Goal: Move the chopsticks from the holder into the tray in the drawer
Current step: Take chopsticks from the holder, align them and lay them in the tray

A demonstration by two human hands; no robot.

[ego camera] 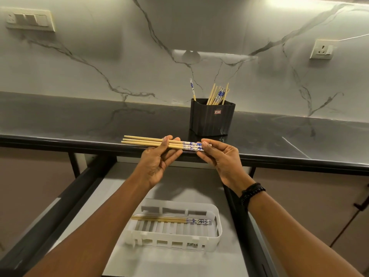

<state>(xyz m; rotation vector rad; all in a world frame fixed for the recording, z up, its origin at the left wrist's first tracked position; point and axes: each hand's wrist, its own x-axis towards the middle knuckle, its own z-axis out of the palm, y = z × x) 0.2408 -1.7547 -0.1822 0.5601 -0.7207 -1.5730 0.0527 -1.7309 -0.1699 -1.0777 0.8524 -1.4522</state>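
Observation:
Both hands hold a small bundle of wooden chopsticks with blue-and-white ends, level, above the counter's front edge. My left hand pinches the bare wooden part; my right hand grips the patterned ends. A black holder stands on the counter just behind, with several more chopsticks upright in it. Below, in the open drawer, a white slotted tray holds a few chopsticks lying flat along its far side.
The dark counter runs left to right with a marble backsplash behind. Switch plates sit on the wall at upper left and upper right. Black drawer rails flank the tray. A black bead bracelet is on my right wrist.

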